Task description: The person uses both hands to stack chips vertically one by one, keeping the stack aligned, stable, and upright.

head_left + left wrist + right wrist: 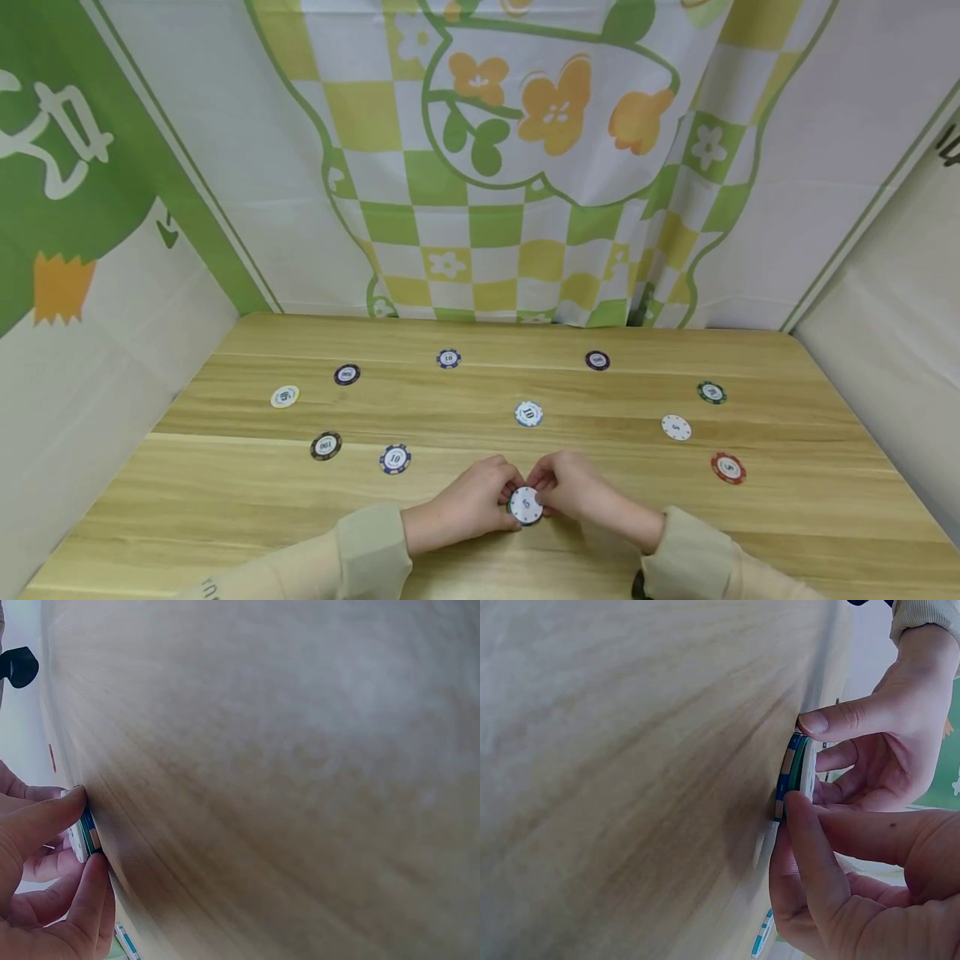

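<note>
Near the front of the table, both hands hold a small stack of poker chips between them. A white poker chip [526, 505] lies on top, marked with a 5. Below it, the right wrist view shows a green chip [796, 769] and a blue chip [784, 778] with pale edge marks. My left hand [467, 506] grips the stack from the left, thumb at the near edge and fingers at the far side. With thumb and fingertips, my right hand [579, 492] pinches its right edge. Fingers partly hide the stack's sides.
Several single chips lie spread over the wooden table [225, 500]. Nearest are a light-blue chip [528, 413], a blue chip [395, 459] and a black chip [326, 446]. Rightward lie a white chip [676, 427], a red chip [728, 468] and a green chip [712, 392]. A patterned curtain [495, 225] hangs behind.
</note>
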The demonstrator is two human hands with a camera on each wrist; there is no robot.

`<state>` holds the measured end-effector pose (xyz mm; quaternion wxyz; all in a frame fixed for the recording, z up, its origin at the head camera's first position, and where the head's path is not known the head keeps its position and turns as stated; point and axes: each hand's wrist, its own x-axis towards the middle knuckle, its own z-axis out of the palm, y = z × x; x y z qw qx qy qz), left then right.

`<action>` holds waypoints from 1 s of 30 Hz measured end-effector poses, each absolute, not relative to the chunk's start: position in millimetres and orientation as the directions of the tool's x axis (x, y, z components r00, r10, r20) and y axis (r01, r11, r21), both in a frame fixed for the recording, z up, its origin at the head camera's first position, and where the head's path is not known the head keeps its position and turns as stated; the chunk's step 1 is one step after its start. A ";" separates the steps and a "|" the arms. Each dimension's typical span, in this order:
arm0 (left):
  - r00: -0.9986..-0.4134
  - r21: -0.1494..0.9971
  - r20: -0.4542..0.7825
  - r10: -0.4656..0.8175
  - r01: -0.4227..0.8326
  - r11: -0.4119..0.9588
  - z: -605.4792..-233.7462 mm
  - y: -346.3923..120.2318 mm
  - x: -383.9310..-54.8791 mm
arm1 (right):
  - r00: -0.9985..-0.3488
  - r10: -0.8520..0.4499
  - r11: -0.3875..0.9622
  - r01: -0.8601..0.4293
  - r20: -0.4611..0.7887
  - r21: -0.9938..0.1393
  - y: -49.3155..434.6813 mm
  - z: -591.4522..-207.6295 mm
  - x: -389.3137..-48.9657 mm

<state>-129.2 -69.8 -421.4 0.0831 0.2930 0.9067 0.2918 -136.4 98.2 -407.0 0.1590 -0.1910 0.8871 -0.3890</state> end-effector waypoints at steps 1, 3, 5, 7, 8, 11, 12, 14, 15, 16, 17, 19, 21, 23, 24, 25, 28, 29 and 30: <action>-0.815 0.577 0.021 0.579 0.483 0.658 -421.3 -69.6 -129.2 | -0.876 -0.465 0.624 -0.222 -0.128 -0.749 98.2 -407.1 -136.2; -0.814 0.579 0.025 0.581 0.485 0.655 -421.5 -69.4 -129.0 | -0.875 -0.468 0.624 -0.231 -0.121 -0.747 98.2 -407.4 -135.9; -0.813 0.578 0.029 0.581 0.488 0.654 -422.1 -69.3 -129.1 | -0.875 -0.471 0.622 -0.236 -0.116 -0.747 98.2 -407.9 -136.1; -0.814 0.580 0.028 0.581 0.486 0.653 -421.8 -69.3 -129.0 | -0.875 -0.472 0.623 -0.243 -0.110 -0.743 98.0 -408.4 -136.3; -0.814 0.581 0.028 0.581 0.486 0.653 -421.8 -69.2 -129.1 | -0.875 -0.471 0.624 -0.243 -0.109 -0.743 97.9 -408.8 -136.5; -0.815 0.584 0.018 0.580 0.479 0.656 -421.5 -69.3 -129.6 | -0.878 -0.466 0.631 -0.247 -0.105 -0.735 97.3 -409.6 -136.6; -0.815 0.587 0.012 0.580 0.475 0.656 -421.4 -69.4 -129.8 | -0.880 -0.464 0.634 -0.248 -0.103 -0.732 96.9 -409.6 -136.6; -0.813 0.591 0.006 0.582 0.473 0.654 -421.7 -69.6 -130.0 | -0.881 -0.461 0.638 -0.245 -0.106 -0.730 96.3 -409.7 -136.5; -0.812 0.593 0.003 0.583 0.471 0.653 -421.7 -69.8 -130.1 | -0.882 -0.459 0.639 -0.244 -0.108 -0.729 96.0 -409.8 -136.5; -0.811 0.594 0.004 0.585 0.472 0.651 -421.9 -70.0 -130.1 | -0.882 -0.458 0.641 -0.241 -0.111 -0.729 95.8 -409.6 -136.5; -0.810 0.592 0.008 0.586 0.476 0.650 -421.9 -70.1 -130.1 | -0.882 -0.457 0.642 -0.241 -0.111 -0.728 95.5 -409.6 -136.5; -0.809 0.590 0.011 0.588 0.480 0.649 -421.4 -70.3 -129.9 | -0.882 -0.455 0.642 -0.233 -0.119 -0.730 95.3 -409.6 -136.5; -0.808 0.584 0.011 0.589 0.483 0.652 -421.1 -70.3 -129.9 | -0.882 -0.454 0.641 -0.225 -0.126 -0.734 95.1 -409.5 -136.6; -0.809 0.582 0.004 0.588 0.481 0.656 -419.8 -70.4 -129.7 | -0.882 -0.454 0.640 -0.222 -0.129 -0.736 95.1 -409.4 -136.8; -0.809 0.582 0.000 0.588 0.479 0.657 -419.5 -70.4 -129.7 | -0.881 -0.454 0.639 -0.220 -0.131 -0.737 95.2 -409.4 -136.9; -0.808 0.586 -0.002 0.590 0.477 0.655 -419.4 -70.4 -129.7 | -0.881 -0.455 0.639 -0.220 -0.131 -0.737 95.4 -409.4 -137.1; -0.805 0.595 0.006 0.594 0.480 0.644 -419.3 -71.0 -129.5 | -0.879 -0.459 0.637 -0.225 -0.128 -0.737 96.5 -409.5 -137.6; -0.803 0.596 0.013 0.596 0.485 0.640 -419.6 -71.1 -129.4 | -0.878 -0.463 0.635 -0.234 -0.121 -0.737 97.2 -409.6 -138.0; -0.792 0.585 0.041 0.609 0.513 0.628 -423.8 -72.0 -130.6 | -0.877 -0.468 0.635 -0.245 -0.112 -0.733 98.1 -409.7 -138.5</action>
